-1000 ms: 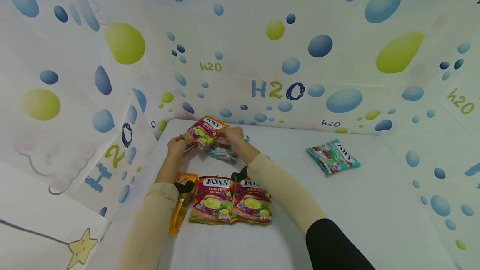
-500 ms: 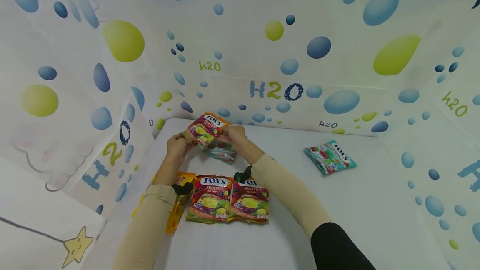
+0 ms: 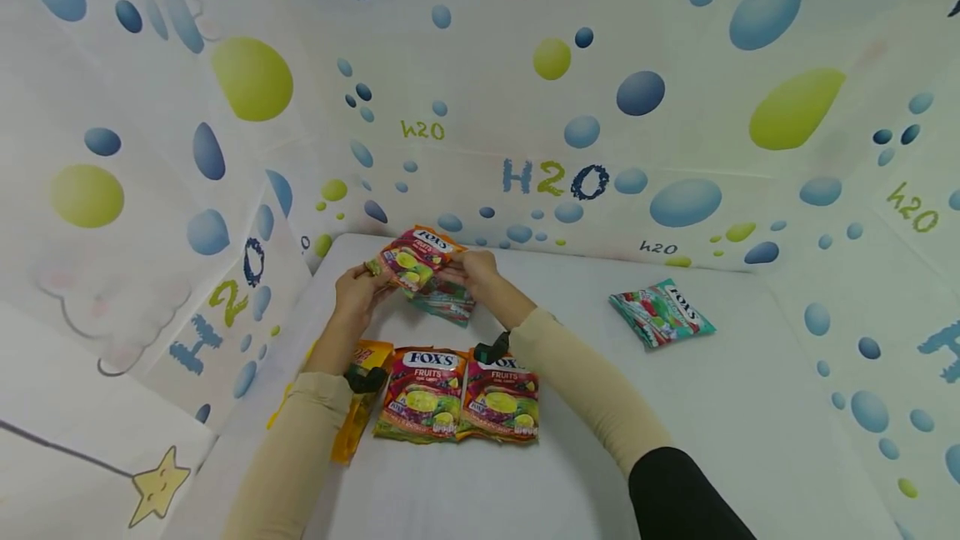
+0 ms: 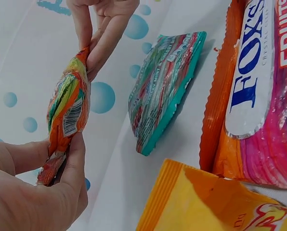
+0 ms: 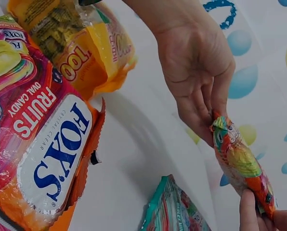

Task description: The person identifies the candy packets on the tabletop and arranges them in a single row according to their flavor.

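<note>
A red and orange Fox's Fruits candy bag (image 3: 417, 258) is held up between both hands near the back left of the table. My left hand (image 3: 356, 297) pinches its lower left end; the left wrist view shows thumb and fingers (image 4: 73, 168) on that edge. My right hand (image 3: 480, 273) pinches the opposite end, as the right wrist view shows with the hand (image 5: 196, 72) reaching to the bag (image 5: 242, 161). Below the held bag, a teal candy bag (image 3: 444, 302) lies on the table, partly covered by it in the head view.
Two more Fox's Fruits bags (image 3: 422, 394) lie side by side near the front. A yellow-orange bag (image 3: 352, 423) sits left of them, partly behind the left forearm. Another teal Fox's bag (image 3: 663, 313) lies at the right. A patterned backdrop (image 3: 480, 165) stands behind the white table (image 3: 600, 473).
Both hands keep hold of the Fox's Fruits bag, which has shifted only slightly. The bags on the table stay where they were; the head view has moved a little.
</note>
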Available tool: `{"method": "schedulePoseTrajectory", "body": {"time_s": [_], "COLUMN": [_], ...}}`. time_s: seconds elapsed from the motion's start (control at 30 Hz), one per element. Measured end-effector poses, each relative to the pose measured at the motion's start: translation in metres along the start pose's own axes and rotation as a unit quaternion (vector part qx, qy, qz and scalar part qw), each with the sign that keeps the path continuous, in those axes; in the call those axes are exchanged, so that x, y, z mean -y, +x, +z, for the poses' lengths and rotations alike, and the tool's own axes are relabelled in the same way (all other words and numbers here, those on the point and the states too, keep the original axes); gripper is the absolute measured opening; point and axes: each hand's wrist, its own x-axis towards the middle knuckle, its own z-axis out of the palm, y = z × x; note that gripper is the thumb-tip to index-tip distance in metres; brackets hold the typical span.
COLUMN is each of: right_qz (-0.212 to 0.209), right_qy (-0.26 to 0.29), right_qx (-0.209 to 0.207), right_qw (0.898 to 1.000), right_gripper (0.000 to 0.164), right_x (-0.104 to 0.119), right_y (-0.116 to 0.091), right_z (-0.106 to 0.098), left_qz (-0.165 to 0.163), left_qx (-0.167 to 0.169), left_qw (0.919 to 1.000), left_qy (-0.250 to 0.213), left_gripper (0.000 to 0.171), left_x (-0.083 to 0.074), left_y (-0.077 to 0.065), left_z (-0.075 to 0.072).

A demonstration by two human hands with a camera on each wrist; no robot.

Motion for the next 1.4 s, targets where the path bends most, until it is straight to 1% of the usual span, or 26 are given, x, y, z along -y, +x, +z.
{"method": "schedulePoseTrajectory", "body": {"time_s": [0.23,0.4,0.57,0.73,0.93,1.07,1.27,1.4], "right_qz": [0.006,-0.002,-0.015,-0.024,-0.024,-0.023,-0.025,-0.025], "right_qy": [0.007,0.002,-0.004,-0.010,-0.031,-0.034,-0.034,-0.031], "right_qx": [-0.005,0.005,0.027,0.029,0.018,0.020,0.034,0.038], "right_qw": [1.000,1.000,1.000,0.999,0.999,0.999,0.999,0.998], "right_gripper": [0.041,0.040,0.036,0.031,0.025,0.023,0.025,0.027], "right_x": [0.001,0.001,0.001,0.003,0.005,0.006,0.008,0.011], "right_y": [-0.004,-0.006,-0.007,-0.012,-0.017,-0.020,-0.025,-0.029], "right_z": [-0.005,-0.010,-0.017,-0.020,-0.024,-0.028,-0.034,-0.038], "left_qz": [-0.004,0.012,0.029,0.030,0.029,0.032,0.042,0.050], "left_qx": [0.009,0.016,0.021,0.023,0.026,0.029,0.033,0.041], "left_qw": [0.9999,0.9997,0.9987,0.9981,0.9984,0.9985,0.9984,0.9978], "left_qy": [-0.004,-0.011,-0.037,-0.048,-0.041,-0.034,-0.019,-0.015], "left_gripper": [0.071,0.071,0.070,0.068,0.069,0.070,0.072,0.072], "left_x": [0.003,0.004,0.007,0.011,0.014,0.016,0.017,0.017], "left_y": [-0.007,-0.015,-0.022,-0.027,-0.034,-0.039,-0.050,-0.056], "left_z": [0.001,0.004,0.009,0.011,0.012,0.014,0.018,0.021]}}
